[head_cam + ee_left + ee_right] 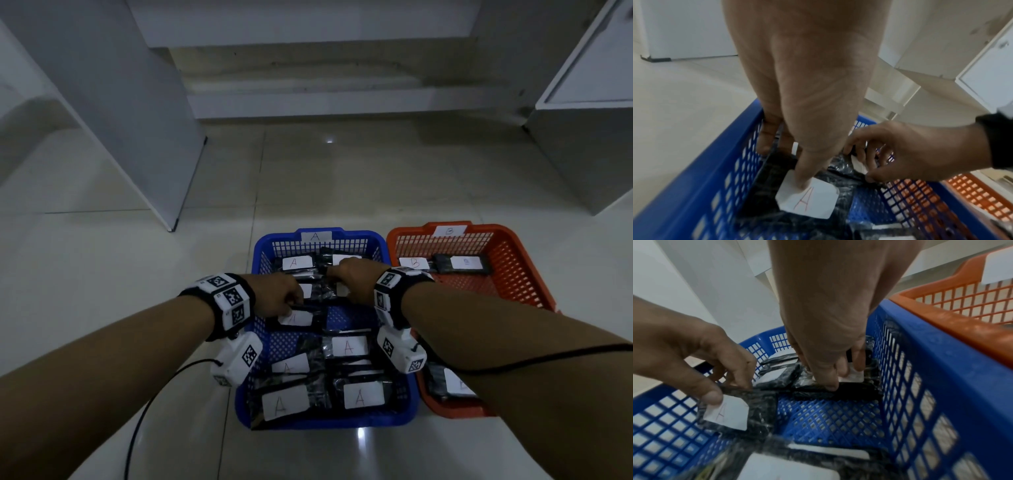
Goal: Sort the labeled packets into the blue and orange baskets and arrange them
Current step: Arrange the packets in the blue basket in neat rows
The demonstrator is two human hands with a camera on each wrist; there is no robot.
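Observation:
The blue basket (342,234), tagged A, holds several black packets with white A labels. My left hand (291,305) pinches one A packet (296,318) at the basket's middle left, thumb on its label (807,199) and fingers behind its far edge. My right hand (337,277) reaches in further back and pinches another black packet (838,391) at its white label (852,378); that label's letter is hidden. The orange basket (513,260), tagged B, stands to the right and holds a B packet (414,263) and two more packets.
Both baskets sit side by side on a pale tiled floor (137,274). White cabinet panels stand at the left (137,120) and the far right (582,137). A black cable (144,411) trails from my left wrist across the floor.

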